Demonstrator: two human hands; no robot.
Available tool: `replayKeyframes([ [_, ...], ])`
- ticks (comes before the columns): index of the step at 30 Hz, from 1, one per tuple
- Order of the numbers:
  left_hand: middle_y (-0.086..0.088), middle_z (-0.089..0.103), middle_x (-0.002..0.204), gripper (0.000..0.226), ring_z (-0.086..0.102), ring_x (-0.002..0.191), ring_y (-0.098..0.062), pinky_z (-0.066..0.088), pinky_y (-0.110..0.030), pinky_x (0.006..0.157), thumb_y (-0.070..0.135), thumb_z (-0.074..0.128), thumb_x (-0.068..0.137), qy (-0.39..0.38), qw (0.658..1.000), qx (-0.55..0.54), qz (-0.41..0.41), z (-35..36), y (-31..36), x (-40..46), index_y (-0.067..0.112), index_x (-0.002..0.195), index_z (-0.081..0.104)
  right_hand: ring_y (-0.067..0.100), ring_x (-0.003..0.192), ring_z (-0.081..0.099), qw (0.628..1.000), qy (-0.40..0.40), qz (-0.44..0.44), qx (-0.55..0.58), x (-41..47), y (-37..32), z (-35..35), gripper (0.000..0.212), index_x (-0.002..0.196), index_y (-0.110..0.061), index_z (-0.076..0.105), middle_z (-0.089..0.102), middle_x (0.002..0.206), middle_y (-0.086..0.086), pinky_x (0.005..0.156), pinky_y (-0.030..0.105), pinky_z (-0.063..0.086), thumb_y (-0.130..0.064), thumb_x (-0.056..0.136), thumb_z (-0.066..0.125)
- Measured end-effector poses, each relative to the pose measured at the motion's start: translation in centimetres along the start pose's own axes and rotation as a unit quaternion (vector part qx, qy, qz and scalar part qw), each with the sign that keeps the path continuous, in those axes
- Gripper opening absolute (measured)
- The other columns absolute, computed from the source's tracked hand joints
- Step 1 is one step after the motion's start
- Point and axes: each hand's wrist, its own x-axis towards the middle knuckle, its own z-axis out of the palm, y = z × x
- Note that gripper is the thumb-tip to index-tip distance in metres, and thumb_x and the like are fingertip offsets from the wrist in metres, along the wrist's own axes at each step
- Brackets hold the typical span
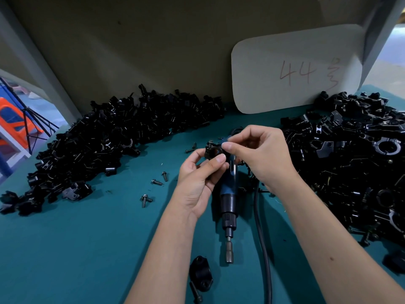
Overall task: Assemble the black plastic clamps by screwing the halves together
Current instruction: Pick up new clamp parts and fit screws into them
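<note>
My left hand (pixel 200 172) grips a black plastic clamp (pixel 213 151) between thumb and fingers, held above the teal table (pixel 87 249). A screw stands in its top left corner. My right hand (pixel 258 154) is at the clamp's right side, its thumb and forefinger pinched together there; what they pinch is too small to make out. Below my hands a blue electric screwdriver (pixel 228 205) lies on the table, bit toward me, its black cable (pixel 262 238) running down. A lone clamp half (pixel 200 273) with a long bolt (pixel 196 291) lies near the front edge.
A big heap of black clamp halves (pixel 109 137) curves along the left and back. Another heap with assembled clamps (pixel 361 163) fills the right side. Loose screws (pixel 156 182) lie left of my hands. A white card marked 44 (pixel 295 71) leans on the back wall.
</note>
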Motion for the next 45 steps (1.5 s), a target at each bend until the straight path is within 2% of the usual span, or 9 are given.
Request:
replayKeyframes([
  [8,-0.010,0.074,0.089,0.038,0.069,0.066,-0.011,0.057,-0.016,0.061,0.004,0.077,0.072,0.004,0.999,-0.040,-0.016,-0.1,0.0,0.0,0.007,0.107,0.063,0.012,0.075,0.063,0.990,-0.073,0.072,0.099,-0.3,-0.3,0.3,0.013,0.097,-0.015,0.081,0.074,0.087,0.005,0.059,0.023,0.053,-0.011,0.098,0.069],
  [11,-0.006,0.074,0.084,0.039,0.069,0.067,-0.010,0.057,-0.016,0.062,0.005,0.077,0.073,-0.005,1.000,-0.027,-0.015,-0.2,0.0,-0.1,0.008,0.108,0.062,0.011,0.066,0.061,0.991,-0.061,0.084,0.082,-0.3,-0.7,0.5,0.009,0.083,-0.009,0.078,0.072,0.077,0.004,0.057,0.024,0.049,-0.017,0.088,0.079],
  [15,-0.006,0.073,0.087,0.036,0.070,0.067,-0.009,0.057,-0.015,0.063,0.004,0.076,0.074,-0.014,0.999,-0.028,-0.013,0.1,-0.2,0.0,0.007,0.107,0.063,0.013,0.056,0.050,0.993,-0.016,0.092,0.068,-0.5,-0.5,0.7,0.042,0.073,-0.005,0.060,0.054,0.064,0.008,0.053,0.026,0.045,-0.038,0.070,0.087],
  [20,-0.013,0.075,0.089,0.045,0.072,0.069,-0.011,0.058,-0.015,0.063,0.003,0.076,0.074,-0.007,0.998,-0.059,-0.008,-0.3,0.4,0.1,0.006,0.116,0.059,0.011,0.072,0.059,0.982,-0.078,0.106,0.134,-0.8,-0.2,1.3,0.011,0.101,-0.016,0.080,0.070,0.082,0.000,0.056,0.023,0.049,-0.020,0.096,0.072],
  [23,-0.003,0.074,0.081,0.034,0.070,0.067,-0.008,0.057,-0.014,0.064,0.005,0.075,0.075,-0.015,1.000,-0.028,0.001,-0.5,0.5,0.1,0.008,0.106,0.061,0.007,0.074,0.063,0.989,-0.035,0.102,0.105,-0.8,-0.3,1.6,0.003,0.088,-0.022,0.082,0.074,0.082,-0.004,0.058,0.021,0.048,-0.020,0.087,0.081],
  [31,-0.010,0.074,0.085,0.030,0.070,0.066,-0.010,0.058,-0.017,0.064,0.003,0.076,0.074,-0.026,0.999,-0.005,0.017,-0.3,0.4,0.1,0.012,0.098,0.060,0.012,0.069,0.063,0.983,-0.062,0.087,0.146,-0.8,-0.8,0.7,0.014,0.093,-0.016,0.082,0.075,0.087,0.006,0.053,0.021,0.049,-0.011,0.096,0.070],
  [37,-0.006,0.073,0.082,0.028,0.071,0.069,-0.011,0.059,-0.019,0.068,0.003,0.080,0.073,-0.034,0.999,0.017,0.034,-0.2,0.1,-0.1,0.015,0.092,0.063,0.011,0.058,0.058,0.985,-0.003,0.101,0.139,-0.7,-0.7,1.2,0.020,0.076,-0.013,0.073,0.068,0.073,0.006,0.051,0.022,0.048,-0.029,0.072,0.085],
  [41,-0.012,0.075,0.087,0.035,0.071,0.069,-0.011,0.058,-0.018,0.065,0.004,0.083,0.071,-0.029,0.999,-0.013,0.038,-0.2,0.3,-0.1,0.013,0.098,0.061,0.012,0.072,0.063,0.976,-0.068,0.109,0.175,-0.9,-0.8,1.1,0.012,0.099,-0.015,0.082,0.073,0.087,0.005,0.056,0.021,0.049,-0.018,0.093,0.071],
  [45,-0.004,0.070,0.076,0.034,0.070,0.067,-0.011,0.058,-0.018,0.064,0.005,0.084,0.068,-0.027,0.999,-0.001,0.047,-0.1,0.2,-0.2,0.016,0.092,0.063,0.019,0.082,0.065,0.981,-0.037,0.101,0.161,-0.9,-1.1,1.3,0.008,0.079,-0.022,0.080,0.075,0.087,0.004,0.065,0.028,0.049,-0.029,0.076,0.082],
])
